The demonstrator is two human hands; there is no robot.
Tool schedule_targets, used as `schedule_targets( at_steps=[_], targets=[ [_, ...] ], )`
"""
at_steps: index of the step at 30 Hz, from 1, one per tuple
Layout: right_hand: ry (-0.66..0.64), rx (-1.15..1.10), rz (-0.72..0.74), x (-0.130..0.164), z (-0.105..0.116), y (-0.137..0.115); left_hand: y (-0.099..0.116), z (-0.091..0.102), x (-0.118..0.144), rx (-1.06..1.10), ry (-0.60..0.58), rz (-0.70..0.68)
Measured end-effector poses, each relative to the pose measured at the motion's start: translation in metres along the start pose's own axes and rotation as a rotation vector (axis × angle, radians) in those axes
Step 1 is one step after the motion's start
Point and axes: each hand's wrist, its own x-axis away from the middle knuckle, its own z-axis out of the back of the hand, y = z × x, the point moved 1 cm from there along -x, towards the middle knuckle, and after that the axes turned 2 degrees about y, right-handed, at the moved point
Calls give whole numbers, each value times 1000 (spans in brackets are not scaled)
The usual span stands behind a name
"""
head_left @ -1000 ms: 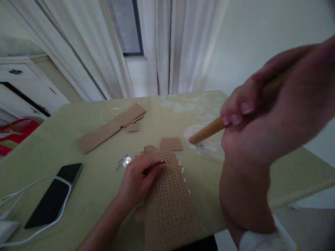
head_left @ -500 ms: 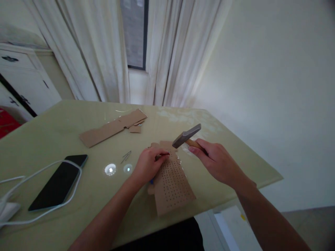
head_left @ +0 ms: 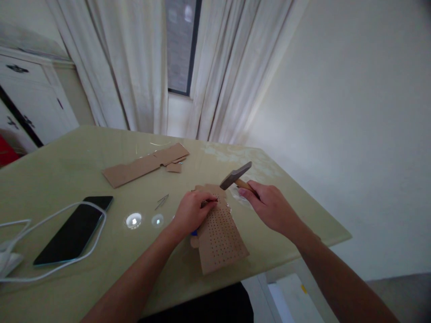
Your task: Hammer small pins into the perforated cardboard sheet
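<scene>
A brown cardboard sheet (head_left: 220, 237) punched with rows of small holes lies near the table's front edge. My left hand (head_left: 191, 211) rests on its upper left part, fingers pinched on a thin nail-like piece held against the cardboard. My right hand (head_left: 269, 206) grips the wooden handle of a small hammer (head_left: 235, 176), whose grey metal head hovers just above the cardboard's far end, close to my left fingertips.
A long cardboard strip (head_left: 144, 163) lies farther back. A few thin nails (head_left: 162, 201) lie left of my left hand. A black phone (head_left: 72, 231) and a white cable (head_left: 50, 242) sit at the left. The table's right edge (head_left: 323, 215) drops to the floor.
My right hand came down from close to the camera to the cardboard, bringing the hammer head over the nail. In the last half second it dropped slightly lower. My left hand stayed in place.
</scene>
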Motion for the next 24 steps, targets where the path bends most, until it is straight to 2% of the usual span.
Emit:
schedule_targets(
  at_steps=[5,10,16,21,24],
  targets=[
    [-95,88,19,2,-8,0,2,0,0,-12,-4,-5],
    [19,21,-8,1,-9,4,0,-1,1,-17,-2,10],
    [-39,2,18,7,-17,10,1,-1,2,13,-6,-1],
    [116,-58,-19,8,-13,13,-2,-1,2,52,-4,7],
    [29,27,21,7,-21,11,-2,-1,2,36,-12,1]
  ],
)
